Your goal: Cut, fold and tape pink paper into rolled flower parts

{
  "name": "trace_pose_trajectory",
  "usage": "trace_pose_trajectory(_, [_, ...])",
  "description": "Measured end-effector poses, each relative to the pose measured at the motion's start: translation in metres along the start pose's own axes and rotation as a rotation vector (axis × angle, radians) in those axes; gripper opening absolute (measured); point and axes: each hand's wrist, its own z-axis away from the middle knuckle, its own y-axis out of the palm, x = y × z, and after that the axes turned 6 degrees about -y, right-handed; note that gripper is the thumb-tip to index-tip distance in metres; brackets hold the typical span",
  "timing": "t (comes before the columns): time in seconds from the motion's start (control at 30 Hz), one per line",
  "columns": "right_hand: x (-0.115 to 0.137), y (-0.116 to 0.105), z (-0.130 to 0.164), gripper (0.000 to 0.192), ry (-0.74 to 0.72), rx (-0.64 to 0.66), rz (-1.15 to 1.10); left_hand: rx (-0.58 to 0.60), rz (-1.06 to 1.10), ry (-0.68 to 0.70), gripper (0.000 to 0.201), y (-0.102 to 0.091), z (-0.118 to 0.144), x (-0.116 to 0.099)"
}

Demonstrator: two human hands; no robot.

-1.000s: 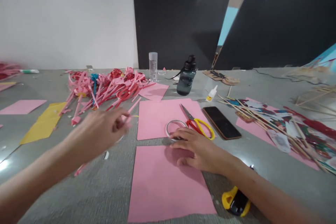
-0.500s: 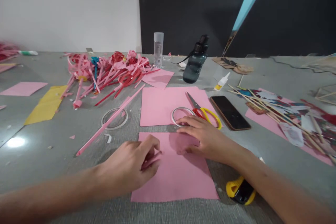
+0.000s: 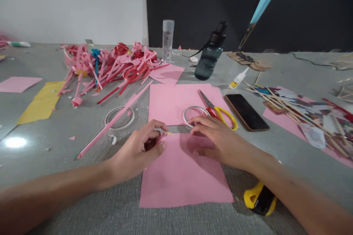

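Head view: both hands are down on the near pink sheet, which lies flat on the grey table right in front of the person. The left hand has thumb and fingers pinched together at the sheet's top left corner, clamped, it looks, on the paper's edge, though exactly what sits between the fingertips is too small to tell. The right hand lies with fingers spread and relaxed, pressing the sheet's top edge, gripping nothing; I'd judge it is there to keep the paper from sliding while the other hand works the corner. Its fingertips just reach a tape ring resting on a second pink sheet beyond, with scissors beside the ring and a phone further right. A long pink stick lies across another tape ring to the left. A yellow cutter sits by the right forearm. As for containers: a dark bottle stands capped, contents unreadable, and a clear tube stands upright, apparently holding nothing visible.
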Motion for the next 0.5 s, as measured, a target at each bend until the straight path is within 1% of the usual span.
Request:
trace_pose_trajectory(0.13, [-0.001, 0.0007, -0.0021, 0.03, -0.015, 0.011, -0.016, 0.008, -0.002, 0.013, 0.014, -0.0009, 0.0015, -0.0026])
trace_pose_trajectory(0.23, [0.0002, 0.0003, -0.0032, 0.027, -0.011, 0.01, -0.021, 0.02, 0.069, -0.02, 0.013, -0.0003, 0.0016, -0.0055])
trace_pose_trajectory(0.33, [0.0011, 0.0004, -0.0026, 0.027, -0.008, 0.013, -0.038, 0.027, 0.182, -0.067, 0.017, 0.0017, -0.0003, -0.0071])
trace_pose_trajectory(0.4, [0.0008, 0.0014, -0.0018, 0.026, -0.022, 0.012, -0.047, 0.011, 0.243, -0.084, 0.02, 0.0028, -0.002, -0.0067])
trace_pose_trajectory(0.5, [0.0005, 0.0035, -0.0014, 0.021, -0.072, -0.03, -0.026, -0.027, 0.301, -0.068, 0.023, 0.0028, -0.0033, -0.005])
